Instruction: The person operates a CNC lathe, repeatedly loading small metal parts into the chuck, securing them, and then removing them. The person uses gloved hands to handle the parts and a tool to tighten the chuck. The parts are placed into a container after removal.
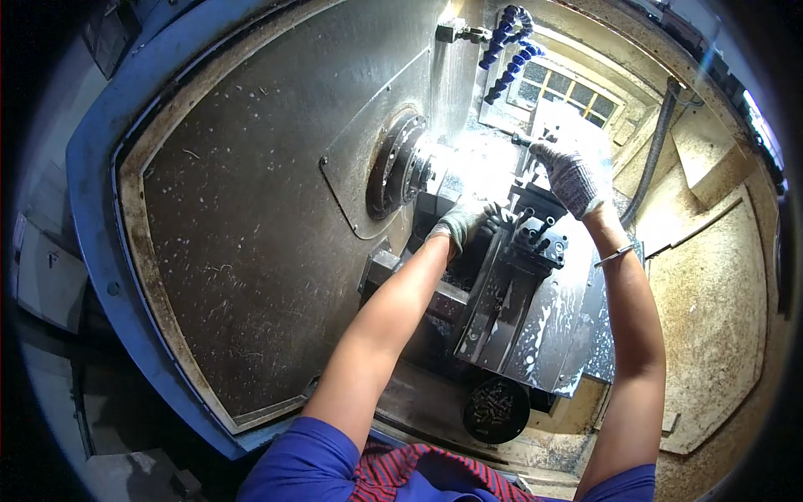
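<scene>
Blue sleeves (305, 460) and red-striped cloth (397, 468) nearest, behind both hands. Right hand (570, 180), gloved, has fingers curled closed on a short dark rod (520, 140), which sticks out left of that hand. Left hand (468, 222), gloved, fingers bent, is just left of the dark tool block (542, 238); cannot tell if it grips anything. Tool block sits between the hands, on the near side of the right. Chuck (397, 167) is left-forward of left hand, glare beside it. Black round container (493, 434), metal bits inside, well nearer than both hands.
</scene>
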Demonstrator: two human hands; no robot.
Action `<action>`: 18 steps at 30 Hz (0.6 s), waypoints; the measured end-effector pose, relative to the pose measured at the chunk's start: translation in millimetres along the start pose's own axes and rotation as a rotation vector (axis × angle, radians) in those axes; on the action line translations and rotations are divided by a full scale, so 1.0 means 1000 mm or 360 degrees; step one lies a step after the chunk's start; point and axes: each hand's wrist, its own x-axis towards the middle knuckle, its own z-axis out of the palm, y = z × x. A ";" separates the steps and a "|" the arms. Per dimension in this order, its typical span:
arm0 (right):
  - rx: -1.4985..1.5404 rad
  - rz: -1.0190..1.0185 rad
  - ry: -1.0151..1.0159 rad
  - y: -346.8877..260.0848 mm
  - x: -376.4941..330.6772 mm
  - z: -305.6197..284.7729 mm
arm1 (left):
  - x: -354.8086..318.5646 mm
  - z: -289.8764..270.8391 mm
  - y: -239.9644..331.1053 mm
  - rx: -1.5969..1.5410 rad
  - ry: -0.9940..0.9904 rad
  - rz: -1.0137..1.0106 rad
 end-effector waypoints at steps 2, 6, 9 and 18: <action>0.0024 -0.0025 -0.0009 -0.007 0.004 0.001 | 0.008 -0.016 -0.006 -0.0118 0.0034 -0.0035; 0.0025 -0.0002 -0.0047 -0.005 0.000 0.001 | 0.006 -0.002 0.002 -0.0061 0.0135 0.0067; 0.0037 -0.0004 -0.0059 -0.009 0.000 -0.001 | 0.007 0.001 0.007 0.0437 0.0369 0.0230; 0.0082 -0.0020 -0.0092 -0.018 0.004 -0.002 | 0.046 0.006 0.025 0.0529 0.0372 0.0426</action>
